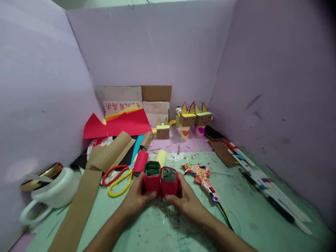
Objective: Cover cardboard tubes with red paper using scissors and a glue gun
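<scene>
Two small red paper-covered tubes, open at the top, stand side by side between my hands. My left hand (143, 194) is wrapped round the left red tube (152, 182), whose inside looks dark green. The right red tube (169, 186), with a greyish-green patterned inside, is gripped by my right hand (182, 196). The two tubes touch or nearly touch along their facing sides. Just behind them lie a plain red tube (141, 162) and a pale yellow tube (161, 157). Scissors (118, 180) with red and yellow handles lie to the left.
A patterned glue gun (202, 176) with a black cord lies right. Markers (262, 178) line the right wall. Cardboard cat figures (187, 120) stand at the back. Left are a brown cardboard strip (78, 206), red paper (126, 124) and a white mug (57, 189).
</scene>
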The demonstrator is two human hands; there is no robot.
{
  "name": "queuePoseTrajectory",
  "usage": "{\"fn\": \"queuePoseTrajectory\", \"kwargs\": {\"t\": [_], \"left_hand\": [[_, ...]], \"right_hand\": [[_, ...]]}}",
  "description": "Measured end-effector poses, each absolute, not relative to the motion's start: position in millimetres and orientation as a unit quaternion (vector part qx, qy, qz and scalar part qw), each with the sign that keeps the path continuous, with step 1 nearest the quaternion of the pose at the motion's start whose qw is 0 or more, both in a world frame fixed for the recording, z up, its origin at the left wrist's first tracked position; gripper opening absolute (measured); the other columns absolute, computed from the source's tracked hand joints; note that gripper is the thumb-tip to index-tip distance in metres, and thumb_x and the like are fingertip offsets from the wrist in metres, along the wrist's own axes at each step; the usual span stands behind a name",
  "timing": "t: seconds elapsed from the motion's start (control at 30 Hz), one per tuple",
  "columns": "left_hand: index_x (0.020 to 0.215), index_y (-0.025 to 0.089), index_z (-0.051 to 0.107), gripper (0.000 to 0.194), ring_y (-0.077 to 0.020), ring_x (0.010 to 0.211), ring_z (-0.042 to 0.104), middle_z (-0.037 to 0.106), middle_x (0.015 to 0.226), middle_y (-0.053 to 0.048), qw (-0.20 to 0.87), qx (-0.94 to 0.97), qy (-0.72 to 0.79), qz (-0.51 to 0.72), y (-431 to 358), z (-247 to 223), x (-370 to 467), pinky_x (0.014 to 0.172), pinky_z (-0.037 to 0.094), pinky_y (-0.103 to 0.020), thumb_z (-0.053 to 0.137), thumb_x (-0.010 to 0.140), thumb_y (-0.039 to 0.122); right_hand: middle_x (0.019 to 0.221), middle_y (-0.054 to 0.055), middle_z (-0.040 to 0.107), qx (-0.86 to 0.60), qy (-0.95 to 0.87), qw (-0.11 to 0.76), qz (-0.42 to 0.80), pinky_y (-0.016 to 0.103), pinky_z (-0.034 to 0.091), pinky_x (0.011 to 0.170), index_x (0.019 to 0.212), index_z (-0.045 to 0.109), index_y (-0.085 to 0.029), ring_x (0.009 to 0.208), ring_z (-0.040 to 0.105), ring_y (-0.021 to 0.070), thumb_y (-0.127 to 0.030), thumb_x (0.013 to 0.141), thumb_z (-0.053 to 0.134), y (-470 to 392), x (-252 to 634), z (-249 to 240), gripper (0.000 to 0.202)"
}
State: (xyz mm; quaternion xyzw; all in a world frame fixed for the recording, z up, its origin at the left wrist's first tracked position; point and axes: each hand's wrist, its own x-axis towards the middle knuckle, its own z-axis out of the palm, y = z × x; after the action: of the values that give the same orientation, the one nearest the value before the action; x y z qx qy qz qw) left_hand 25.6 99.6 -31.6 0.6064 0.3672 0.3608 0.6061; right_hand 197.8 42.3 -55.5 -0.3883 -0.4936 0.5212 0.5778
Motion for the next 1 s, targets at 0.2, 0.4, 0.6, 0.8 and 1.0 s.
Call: {"fn": "queuePoseTrajectory", "kwargs": {"t": [0.2, 0.4, 0.6, 0.8, 1.0], "left_hand": [[0.102, 0.017, 0.058, 0.057, -0.0295, 0.097, 0.063, 0.07, 0.107, -0.011, 0.626, 0.582, 0.352, 0.383, 102.6, -39.3, 31.3, 0.083, 0.049, -0.038, 0.083, 0.056, 0.041], [0.101, 0.014, 0.06, 0.056, -0.0286, 0.096, 0.063, 0.07, 0.103, -0.01, 0.64, 0.561, 0.357, 0.386, 104.3, -46.8, 33.8, 0.085, 0.049, -0.04, 0.085, 0.054, 0.029], [0.098, 0.013, 0.063, 0.053, -0.0275, 0.091, 0.065, 0.073, 0.098, -0.01, 0.649, 0.549, 0.36, 0.384, 104.2, -51.9, 35.9, 0.08, 0.051, -0.037, 0.085, 0.051, 0.022], [0.096, 0.014, 0.065, 0.05, -0.023, 0.085, 0.068, 0.076, 0.093, -0.007, 0.654, 0.535, 0.364, 0.391, 103.6, -49.1, 36.5, 0.077, 0.053, -0.033, 0.085, 0.05, 0.017], [0.093, 0.015, 0.066, 0.05, -0.0214, 0.081, 0.069, 0.077, 0.09, -0.005, 0.657, 0.527, 0.362, 0.4, 103.6, -46.8, 37.2, 0.073, 0.055, -0.03, 0.086, 0.047, 0.014]], "right_hand": [[0.123, 0.006, 0.059, -0.394, -0.514, 0.57, 0.506, 0.04, 0.038, 0.103, 0.12, 0.047, -0.025, 0.118, 0.053, 0.0247, -0.02, 0.07, 0.069, 48.9, 193.8, -58.5, 0.055], [0.118, 0.005, 0.061, -0.421, -0.551, 0.547, 0.468, 0.039, 0.038, 0.101, 0.119, 0.049, -0.023, 0.114, 0.054, 0.0242, -0.011, 0.068, 0.066, 49.1, 202.5, -60.0, 0.055], [0.116, 0.006, 0.061, -0.441, -0.597, 0.514, 0.431, 0.043, 0.036, 0.103, 0.119, 0.051, -0.021, 0.115, 0.053, 0.0263, -0.007, 0.067, 0.064, 51.8, 205.4, -66.0, 0.056], [0.116, 0.007, 0.06, -0.467, -0.612, 0.501, 0.396, 0.046, 0.036, 0.101, 0.118, 0.053, -0.021, 0.113, 0.053, 0.0281, -0.007, 0.067, 0.064, 50.4, 206.9, -65.8, 0.054], [0.117, 0.008, 0.06, -0.474, -0.619, 0.494, 0.385, 0.046, 0.038, 0.099, 0.12, 0.052, -0.02, 0.112, 0.054, 0.0276, -0.006, 0.069, 0.063, 49.6, 206.3, -66.5, 0.054]]}}
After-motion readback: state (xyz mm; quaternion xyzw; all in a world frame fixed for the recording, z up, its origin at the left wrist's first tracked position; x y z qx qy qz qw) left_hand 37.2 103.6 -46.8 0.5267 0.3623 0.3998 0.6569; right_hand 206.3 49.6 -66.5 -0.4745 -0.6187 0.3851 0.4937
